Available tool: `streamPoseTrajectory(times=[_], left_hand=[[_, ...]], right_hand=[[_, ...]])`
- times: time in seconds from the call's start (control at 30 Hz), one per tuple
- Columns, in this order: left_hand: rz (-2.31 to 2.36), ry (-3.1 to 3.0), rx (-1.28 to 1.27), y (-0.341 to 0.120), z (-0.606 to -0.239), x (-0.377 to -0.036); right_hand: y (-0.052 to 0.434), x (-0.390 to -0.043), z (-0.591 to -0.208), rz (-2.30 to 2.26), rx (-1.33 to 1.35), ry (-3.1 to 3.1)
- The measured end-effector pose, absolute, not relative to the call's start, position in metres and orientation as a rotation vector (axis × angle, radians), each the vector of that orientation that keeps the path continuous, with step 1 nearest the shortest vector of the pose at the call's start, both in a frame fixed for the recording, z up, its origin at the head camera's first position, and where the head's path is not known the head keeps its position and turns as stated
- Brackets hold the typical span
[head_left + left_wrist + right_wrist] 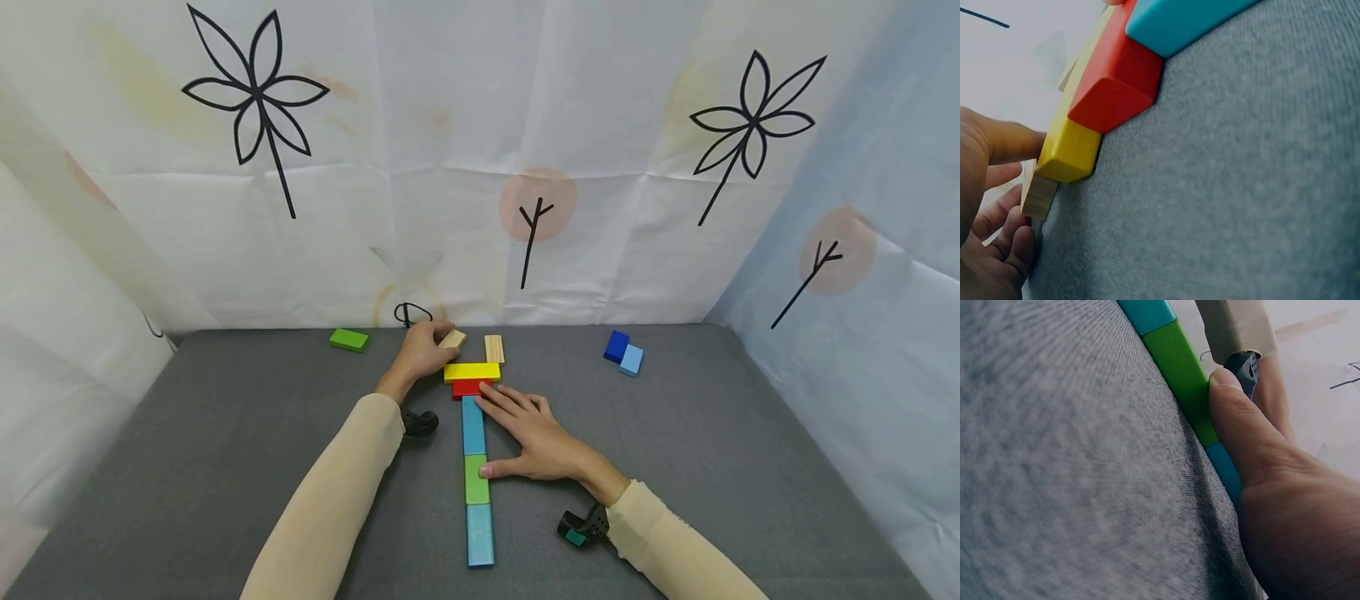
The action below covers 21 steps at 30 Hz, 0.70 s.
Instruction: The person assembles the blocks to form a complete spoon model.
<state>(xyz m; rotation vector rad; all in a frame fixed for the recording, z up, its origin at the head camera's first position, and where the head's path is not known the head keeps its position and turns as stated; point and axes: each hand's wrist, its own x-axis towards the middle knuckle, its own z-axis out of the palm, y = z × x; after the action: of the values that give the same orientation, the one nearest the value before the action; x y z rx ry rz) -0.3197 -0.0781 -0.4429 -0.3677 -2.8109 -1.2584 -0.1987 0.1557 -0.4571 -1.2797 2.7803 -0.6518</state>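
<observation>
A line of blocks runs away from me on the grey table (225,433): teal (480,535), green (476,480), teal (472,425), then red (467,388). A yellow bar (471,372) lies across the red one. My left hand (435,342) grips a small wooden block (453,338) just behind the yellow bar's left end. The left wrist view shows that wooden block (1039,195) against the yellow bar (1070,151). My right hand (517,429) lies flat beside the line, thumb (1241,419) on the green block (1185,375) and fingertips at the red one.
A second wooden block (493,348) stands behind the yellow bar. A loose green block (348,339) lies at the back left. A dark blue block (616,345) and a light blue one (632,360) sit at the back right. Printed fabric walls enclose the table.
</observation>
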Motion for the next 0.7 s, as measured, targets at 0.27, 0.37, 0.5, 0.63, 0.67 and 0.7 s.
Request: streamPoseTrajectory(times=[0.27, 0.37, 0.5, 0.63, 0.67, 0.7], left_hand=[[-1.217, -2.862, -0.423, -0.082, -0.445, -0.319], [-1.204, -2.871, -0.424, -0.082, -0.444, -0.320], [-1.191, -2.884, -0.400, -0.085, -0.444, -0.321], [-1.196, -2.891, -0.389, -0.090, -0.445, -0.320], [-1.198, -2.894, -0.382, -0.091, -0.445, -0.320], [-1.201, -2.897, -0.372, -0.092, -0.446, -0.319]], right_hand=[[0.155, -0.199, -0.458, -0.651, -1.263, 2.771], [0.156, -0.199, -0.458, -0.650, -1.261, 2.776], [0.156, -0.199, -0.457, -0.647, -1.260, 2.771], [0.156, -0.199, -0.456, -0.654, -1.249, 2.763], [0.156, -0.199, -0.456, -0.657, -1.247, 2.762], [0.156, -0.199, -0.455, -0.660, -1.245, 2.759]])
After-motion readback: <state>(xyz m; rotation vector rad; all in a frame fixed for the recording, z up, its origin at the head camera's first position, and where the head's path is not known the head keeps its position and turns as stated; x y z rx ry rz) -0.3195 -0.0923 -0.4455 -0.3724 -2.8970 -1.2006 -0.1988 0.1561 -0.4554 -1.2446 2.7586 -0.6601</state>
